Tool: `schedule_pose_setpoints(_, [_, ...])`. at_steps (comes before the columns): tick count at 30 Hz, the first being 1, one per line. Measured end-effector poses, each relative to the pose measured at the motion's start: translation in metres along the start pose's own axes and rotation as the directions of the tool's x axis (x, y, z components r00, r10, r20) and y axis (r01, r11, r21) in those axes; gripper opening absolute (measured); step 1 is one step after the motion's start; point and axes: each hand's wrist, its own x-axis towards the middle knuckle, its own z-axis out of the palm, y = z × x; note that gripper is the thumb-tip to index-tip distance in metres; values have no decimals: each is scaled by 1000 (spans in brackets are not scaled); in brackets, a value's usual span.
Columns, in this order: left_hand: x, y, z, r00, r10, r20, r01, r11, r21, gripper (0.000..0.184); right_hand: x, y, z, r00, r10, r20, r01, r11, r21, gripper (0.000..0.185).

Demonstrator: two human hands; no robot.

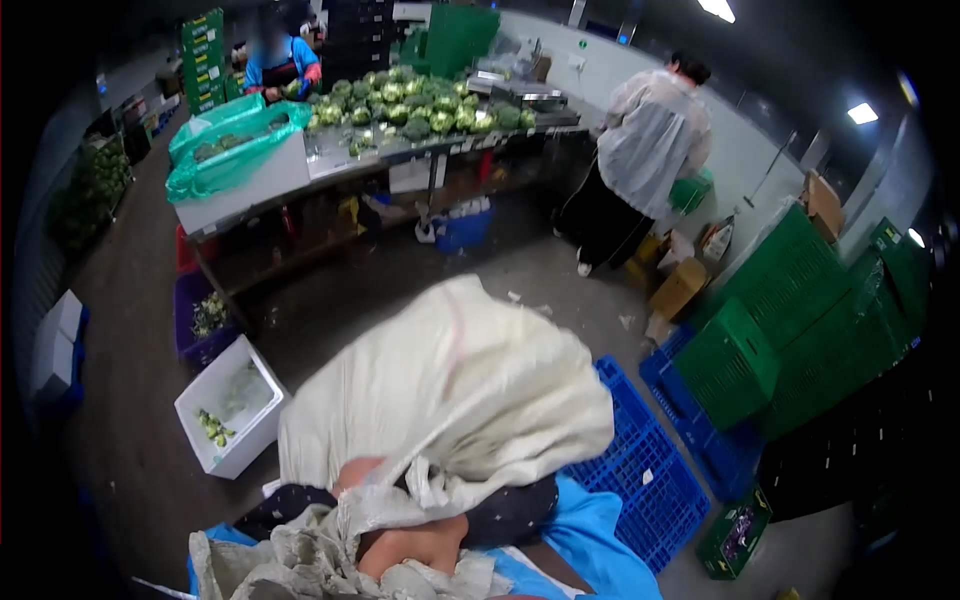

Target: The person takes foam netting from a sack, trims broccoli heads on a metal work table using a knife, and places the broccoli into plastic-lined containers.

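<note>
A big, full sack (450,380) of off-white woven plastic bulges in front of my body. Its gathered, crumpled mouth (300,560) lies across my lap and the blue cloth (590,535) there. My right hand (415,545) is closed on the bunched sack material near the bottom of the view; its fingertips are covered by folds. Just above it, my left hand (360,472) is against the sack, mostly hidden under the loose material, so its fingers do not show. What the sack contains is hidden.
Broccoli heads (410,105) cover a metal table (330,165) ahead, where a person in blue (285,65) stands. Another person (655,140) stands right of it. A white foam box (235,410) is at left; blue pallets (650,480) and green crates (750,340) are at right.
</note>
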Motion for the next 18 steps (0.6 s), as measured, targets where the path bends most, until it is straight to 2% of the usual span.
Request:
schedule_pose_setpoints(2, [41, 5, -32, 999, -2, 33, 3, 1000, -9, 31, -8, 10, -33, 999, 20, -40, -16, 996, 92, 25])
schedule_pose_setpoints(5, [102, 8, -77, 997, -2, 74, 2, 1000, -7, 31, -29, 17, -99, 990, -3, -140, 19, 993, 117, 23])
schedule_pose_setpoints(9, [191, 0, -134, 994, -20, 109, 22, 1000, -19, 31, -75, 40, -171, 980, 36, -193, 8, 975, 223, 34])
schedule_pose_setpoints(10, [213, -2, -147, 994, -24, 108, 27, 999, -28, 31, -76, 40, -205, 952, -215, -216, 226, 974, 24, 31])
schedule_pose_setpoints(12, [251, -7, -173, 995, -37, 89, 39, 999, -21, 30, -110, 34, -240, 982, 35, -186, -9, 990, 138, 29])
schedule_pose_setpoints(13, [271, -7, -188, 996, -47, 71, 49, 998, -29, 30, -121, 30, -264, 971, 10, -237, 2, 999, 52, 27])
schedule_pose_setpoints(14, [289, -4, -203, 997, -59, 49, 60, 998, -34, 30, -132, 20, -293, 957, 79, -280, -71, 997, 40, 29])
schedule_pose_setpoints(16, [319, 1, -236, 996, -84, -5, 83, 995, -49, 30, -156, 14, -365, 914, -34, -405, -50, 980, -193, 31])
schedule_pose_setpoints(18, [352, 3, -271, 994, -104, -44, 101, 992, -71, 30, -189, 13, -425, 850, 70, -522, -197, 961, -192, 33])
